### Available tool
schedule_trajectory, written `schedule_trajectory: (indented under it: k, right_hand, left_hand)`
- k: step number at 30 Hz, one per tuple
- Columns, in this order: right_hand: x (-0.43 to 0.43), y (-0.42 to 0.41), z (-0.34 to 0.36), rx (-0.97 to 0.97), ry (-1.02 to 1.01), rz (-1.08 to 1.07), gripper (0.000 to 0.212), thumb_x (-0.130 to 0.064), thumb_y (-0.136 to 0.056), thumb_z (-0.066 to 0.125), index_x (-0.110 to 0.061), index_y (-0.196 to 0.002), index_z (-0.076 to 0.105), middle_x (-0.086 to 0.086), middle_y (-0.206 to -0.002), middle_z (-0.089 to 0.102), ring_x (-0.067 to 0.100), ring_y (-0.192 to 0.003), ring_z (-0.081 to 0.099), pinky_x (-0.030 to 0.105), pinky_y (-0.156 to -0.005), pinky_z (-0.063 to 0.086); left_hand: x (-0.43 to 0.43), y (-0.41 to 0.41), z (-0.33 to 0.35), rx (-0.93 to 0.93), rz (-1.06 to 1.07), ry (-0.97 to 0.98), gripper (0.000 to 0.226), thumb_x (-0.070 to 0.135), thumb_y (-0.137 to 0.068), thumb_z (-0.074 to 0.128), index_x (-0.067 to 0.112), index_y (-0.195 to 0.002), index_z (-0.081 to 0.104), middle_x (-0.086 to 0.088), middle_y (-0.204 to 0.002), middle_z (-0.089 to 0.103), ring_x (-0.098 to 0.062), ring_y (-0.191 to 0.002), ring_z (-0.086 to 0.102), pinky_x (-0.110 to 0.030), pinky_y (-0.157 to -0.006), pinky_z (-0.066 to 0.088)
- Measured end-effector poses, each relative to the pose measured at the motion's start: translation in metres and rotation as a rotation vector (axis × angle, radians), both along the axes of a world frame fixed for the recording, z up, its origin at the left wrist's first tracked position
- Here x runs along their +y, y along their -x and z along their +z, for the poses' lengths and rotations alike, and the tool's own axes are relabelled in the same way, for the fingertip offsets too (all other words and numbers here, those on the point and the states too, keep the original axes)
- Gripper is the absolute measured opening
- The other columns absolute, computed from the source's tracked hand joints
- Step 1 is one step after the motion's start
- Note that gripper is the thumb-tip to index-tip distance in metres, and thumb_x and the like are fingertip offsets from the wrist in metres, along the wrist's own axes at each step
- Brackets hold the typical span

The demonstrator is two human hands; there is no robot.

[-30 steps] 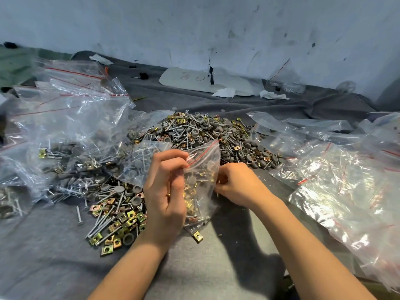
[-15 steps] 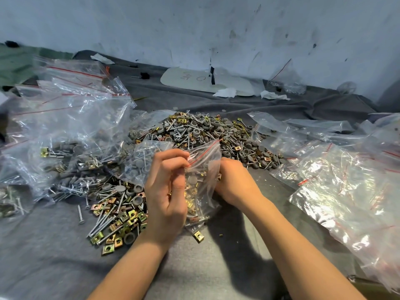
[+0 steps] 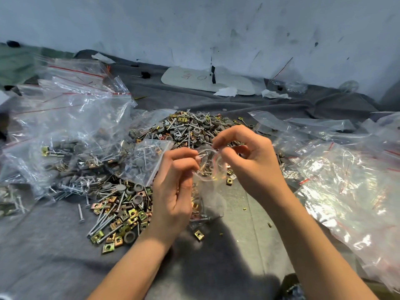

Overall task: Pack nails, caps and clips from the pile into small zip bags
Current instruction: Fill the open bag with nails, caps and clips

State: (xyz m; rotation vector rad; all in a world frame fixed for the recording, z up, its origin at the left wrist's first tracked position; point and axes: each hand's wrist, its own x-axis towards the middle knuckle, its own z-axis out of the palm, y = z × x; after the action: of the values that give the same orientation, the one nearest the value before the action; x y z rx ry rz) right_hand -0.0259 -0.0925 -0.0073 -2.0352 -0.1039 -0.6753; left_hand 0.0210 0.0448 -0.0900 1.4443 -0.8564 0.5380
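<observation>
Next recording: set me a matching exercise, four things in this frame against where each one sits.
Things:
1. small zip bag
2. white board
3. heap of empty bags
4. single brass clip

Places:
A. right side of the grey cloth
B. pinched between left hand and right hand
C. by the back wall
D. alone on the cloth, just below the held bag

Pairs: 1-B, 2-C, 3-A, 4-D
</observation>
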Motion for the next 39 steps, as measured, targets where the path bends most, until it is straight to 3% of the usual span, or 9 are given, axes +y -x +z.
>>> schedule_trajectory:
  k: [5,8,11,17,22,25,29,35,39]
  right_hand:
    - [-0.025,-0.006,-0.007,0.031,0.014,-0.240,0.023,0.001,-0.082,0.056,-0.018,-0.082,0.068,-0.009,-0.077,0.067,-0.001,-0.064,0.055,0.015,-0.058,0.040]
    - [-0.041,-0.013,-0.024,0.415,0.262,-0.360,0.014,-0.008,-0.084,0.062,-0.020,-0.086,0.068,-0.005,-0.080,0.065,0.012,-0.071,0.058,0.022,-0.059,0.043]
    - [-0.043,-0.019,-0.046,0.697,0.387,-0.312,0.011,-0.023,-0.082,0.073,-0.017,-0.091,0.068,-0.001,-0.079,0.062,0.011,-0.071,0.053,0.024,-0.063,0.036]
    - [-0.036,-0.032,-0.049,0.736,0.435,-0.213,0.017,-0.009,-0.079,0.072,-0.020,-0.084,0.060,0.003,-0.086,0.062,0.020,-0.082,0.057,0.025,-0.063,0.039]
    - [-0.042,-0.026,-0.043,0.624,0.377,-0.266,0.014,-0.010,-0.081,0.070,-0.021,-0.082,0.062,-0.004,-0.075,0.056,0.007,-0.066,0.050,0.017,-0.052,0.036]
    - [-0.041,-0.019,-0.025,0.323,0.018,-0.221,0.014,-0.007,-0.082,0.071,-0.019,-0.077,0.066,-0.005,-0.069,0.062,0.009,-0.061,0.057,0.022,-0.057,0.047]
    - [-0.020,-0.001,0.003,-0.081,-0.303,0.009,0.014,-0.011,-0.077,0.075,-0.023,-0.076,0.069,-0.006,-0.067,0.064,0.005,-0.060,0.054,0.014,-0.055,0.042]
    - [0.001,0.005,0.004,-0.077,-0.078,0.015,0.012,-0.009,-0.080,0.074,-0.019,-0.080,0.068,-0.009,-0.068,0.064,0.007,-0.056,0.052,0.017,-0.053,0.040]
    - [-0.020,0.003,0.002,-0.145,-0.199,-0.198,0.013,-0.015,-0.083,0.068,-0.026,-0.076,0.066,-0.016,-0.066,0.063,0.000,-0.059,0.052,0.014,-0.057,0.040]
  left_hand:
    - [-0.001,0.000,0.001,0.037,0.030,0.053,0.021,0.010,-0.092,0.040,0.021,-0.101,0.056,-0.001,-0.113,0.056,-0.019,-0.100,0.057,-0.028,-0.083,0.046]
    - [-0.001,0.000,0.001,0.041,0.054,0.064,0.023,0.009,-0.092,0.039,0.021,-0.103,0.055,-0.002,-0.112,0.056,-0.014,-0.103,0.055,-0.024,-0.087,0.044]
    - [0.001,0.000,0.002,0.041,0.065,0.072,0.024,0.006,-0.091,0.038,0.020,-0.103,0.054,-0.007,-0.111,0.056,-0.015,-0.104,0.055,-0.026,-0.089,0.044]
    - [0.001,0.000,0.003,0.044,0.075,0.070,0.021,0.007,-0.092,0.038,0.016,-0.102,0.054,-0.002,-0.112,0.056,-0.011,-0.103,0.054,-0.023,-0.086,0.044]
    - [0.001,0.000,0.003,0.040,0.070,0.064,0.024,0.007,-0.091,0.038,0.020,-0.103,0.054,-0.005,-0.112,0.056,-0.018,-0.103,0.056,-0.027,-0.086,0.045]
    - [0.001,0.001,0.004,0.048,0.063,0.058,0.022,0.008,-0.091,0.039,0.020,-0.102,0.055,-0.001,-0.112,0.055,-0.014,-0.102,0.056,-0.022,-0.086,0.045]
    - [0.001,0.001,0.004,-0.005,0.047,0.019,0.021,0.008,-0.090,0.040,0.017,-0.100,0.055,0.000,-0.112,0.055,-0.015,-0.101,0.056,-0.028,-0.083,0.047]
    - [0.000,0.001,0.001,-0.068,0.000,0.002,0.022,0.005,-0.087,0.040,0.014,-0.101,0.055,-0.001,-0.115,0.052,-0.026,-0.101,0.056,-0.046,-0.078,0.051]
    - [0.000,0.000,0.001,-0.042,0.052,0.019,0.022,0.005,-0.089,0.039,0.015,-0.100,0.055,-0.002,-0.113,0.054,-0.017,-0.102,0.056,-0.031,-0.083,0.048]
